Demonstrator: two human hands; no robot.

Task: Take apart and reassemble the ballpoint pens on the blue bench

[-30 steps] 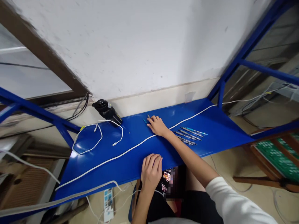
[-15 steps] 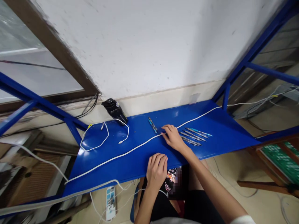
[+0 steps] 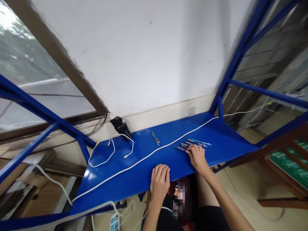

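My left hand rests palm down on the front edge of the blue metal shelf, fingers stretched and together, holding nothing. My right hand lies on the shelf with its fingertips on the near end of a row of several pens; whether it grips one is hidden. Two more pens lie apart, farther back near the middle. A long white cable runs diagonally across the shelf between them.
A black bottle lies tipped at the back left beside a looped white charging cable. Blue frame posts rise at both ends. A power strip lies on the floor below, and a wall stands behind.
My right hand left the two pens at the back middle and moved right and toward me, onto the row of pens. The left hand stayed put. The camera tilted upward.
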